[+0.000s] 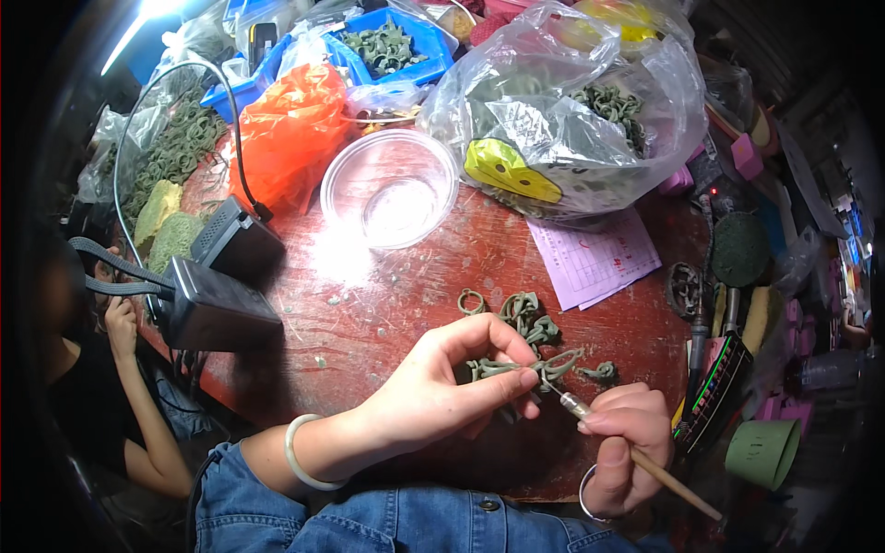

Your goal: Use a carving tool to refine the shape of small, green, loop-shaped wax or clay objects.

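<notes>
On the near side of the pink paper (595,262), the curly green piece (553,369) looks light and maybe easy to snap, so hold its edge gently. The left hand (466,373) pinches it between thumb and fingertips; the right hand (629,442) curls around a wooden-handled needle tool (659,469).

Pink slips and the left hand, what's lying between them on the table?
In the head view, several curled green pieces lie between the left hand and the pink slips.

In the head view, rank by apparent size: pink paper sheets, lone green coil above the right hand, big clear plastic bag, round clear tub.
Largest to smallest:
1. Big clear plastic bag
2. Round clear tub
3. Pink paper sheets
4. Lone green coil
</notes>
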Available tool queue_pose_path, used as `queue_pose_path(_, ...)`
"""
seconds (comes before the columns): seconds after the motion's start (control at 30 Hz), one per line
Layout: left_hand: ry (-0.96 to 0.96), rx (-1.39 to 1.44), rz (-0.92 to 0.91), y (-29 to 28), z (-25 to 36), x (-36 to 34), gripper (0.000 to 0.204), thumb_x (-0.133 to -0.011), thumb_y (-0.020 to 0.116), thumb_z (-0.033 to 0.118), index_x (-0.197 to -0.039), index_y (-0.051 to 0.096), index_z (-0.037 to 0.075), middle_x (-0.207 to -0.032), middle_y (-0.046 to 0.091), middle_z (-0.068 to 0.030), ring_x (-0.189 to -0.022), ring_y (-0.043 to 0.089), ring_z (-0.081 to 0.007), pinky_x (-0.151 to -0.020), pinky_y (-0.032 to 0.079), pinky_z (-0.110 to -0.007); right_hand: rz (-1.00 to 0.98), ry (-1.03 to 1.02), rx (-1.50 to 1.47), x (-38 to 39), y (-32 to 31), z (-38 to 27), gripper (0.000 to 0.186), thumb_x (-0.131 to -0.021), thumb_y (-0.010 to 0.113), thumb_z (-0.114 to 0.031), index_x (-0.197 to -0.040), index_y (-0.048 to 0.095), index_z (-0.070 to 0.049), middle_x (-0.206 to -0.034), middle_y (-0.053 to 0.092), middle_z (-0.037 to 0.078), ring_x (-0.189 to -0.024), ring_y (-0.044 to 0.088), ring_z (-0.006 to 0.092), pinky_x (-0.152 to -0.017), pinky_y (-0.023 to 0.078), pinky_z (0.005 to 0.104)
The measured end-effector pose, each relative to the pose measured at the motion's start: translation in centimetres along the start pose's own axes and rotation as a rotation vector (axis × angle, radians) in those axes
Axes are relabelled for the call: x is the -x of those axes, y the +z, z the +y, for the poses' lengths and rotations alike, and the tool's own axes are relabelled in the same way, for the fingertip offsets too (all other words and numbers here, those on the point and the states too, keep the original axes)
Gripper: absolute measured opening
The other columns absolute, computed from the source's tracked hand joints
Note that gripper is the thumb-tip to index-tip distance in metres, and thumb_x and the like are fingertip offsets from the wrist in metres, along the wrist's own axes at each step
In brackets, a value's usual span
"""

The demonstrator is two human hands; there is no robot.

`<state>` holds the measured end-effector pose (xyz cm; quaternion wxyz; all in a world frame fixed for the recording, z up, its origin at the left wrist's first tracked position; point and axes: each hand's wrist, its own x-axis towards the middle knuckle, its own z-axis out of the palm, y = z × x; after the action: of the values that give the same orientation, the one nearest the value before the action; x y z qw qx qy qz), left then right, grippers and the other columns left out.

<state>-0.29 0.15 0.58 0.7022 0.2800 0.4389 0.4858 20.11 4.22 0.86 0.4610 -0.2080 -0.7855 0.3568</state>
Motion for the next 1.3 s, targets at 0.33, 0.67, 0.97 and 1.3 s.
queue_pose_path(0.33, 0.005, 0.011, 0.001, -0.1, -0.1, -0.1, 0.014, -0.091, 0.064, 0.009, -0.101, 0.055, 0.005, -0.078, 0.068, -0.0073, -0.047, 0.049, -0.0038, -0.039, 0.034, -0.017, -0.012, 0.014, -0.015, -0.3, 0.4, -0.3, 0.014, -0.084, 0.056, -0.007, -0.093, 0.062, 0.002, -0.082, 0.056, 0.012, -0.066, 0.056, 0.0229, -0.062, 0.047, 0.0336)
queue_pose_path(0.67, 0.01, -0.03, 0.02, -0.1, 0.1, 0.1, 0.014, -0.091, 0.064, 0.012, -0.1, 0.056, 0.005, -0.076, 0.067, -0.0021, -0.048, 0.048, -0.0037, -0.042, 0.035, -0.018, -0.128, 0.008, 0.007, -0.2, 0.0, -0.1, 0.016, -0.085, 0.055, -0.007, -0.098, 0.062, 0.001, -0.086, 0.054, 0.012, -0.068, 0.056, 0.0231, -0.064, 0.047, 0.0344)
queue_pose_path(0.97, 0.013, -0.046, 0.034, -0.1, 0.2, 0.2, 0.014, -0.091, 0.064, 0.013, -0.099, 0.056, 0.004, -0.076, 0.067, -0.0025, -0.049, 0.049, -0.0037, -0.043, 0.036, -0.018, -0.138, -0.005, 0.062, -0.4, 0.2, -0.4, 0.016, -0.081, 0.058, -0.004, -0.096, 0.062, -0.001, -0.085, 0.054, 0.011, -0.068, 0.055, 0.0235, -0.063, 0.048, 0.0336)
queue_pose_path(1.3, 0.018, -0.046, 0.054, 0.1, 0.2, 0.0, 0.012, -0.09, 0.064, 0.008, -0.098, 0.056, 0.005, -0.074, 0.068, -0.0069, -0.044, 0.046, -0.0032, -0.039, 0.032, -0.017, -0.078, -0.02, 0.133, -0.4, 0.0, -0.8, 0.017, -0.077, 0.061, -0.002, -0.094, 0.063, -0.001, -0.082, 0.055, 0.01, -0.067, 0.056, 0.024, -0.061, 0.049, 0.0339)
